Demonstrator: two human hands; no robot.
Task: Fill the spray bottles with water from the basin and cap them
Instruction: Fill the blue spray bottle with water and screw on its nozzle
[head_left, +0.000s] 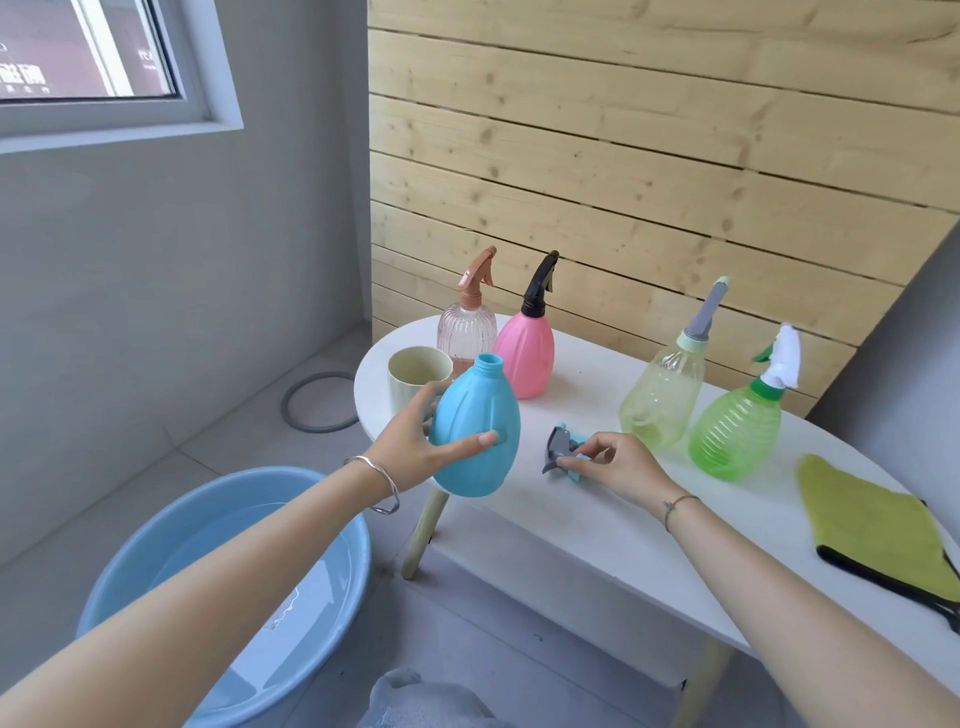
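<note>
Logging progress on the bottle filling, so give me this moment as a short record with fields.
left hand: grips the blue bottle, neck open, tilted at the table edge
right hand: pinches the spray head on the table
basin: on the floor, holds water
capped, upright on table: clear pink bottle, pink bottle, yellow bottle, green bottle
other: cup, green cloth

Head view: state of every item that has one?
blue bottle: uncapped, held by left grip
spray head: off its bottle, on the table, pinched by right grip
pink bottle: capped, upright
ribbed pink bottle: capped, upright
yellow bottle: capped, upright
green bottle: capped, upright
cup: upright, contents unclear
basin: holds water
cloth: lying flat on table
</note>
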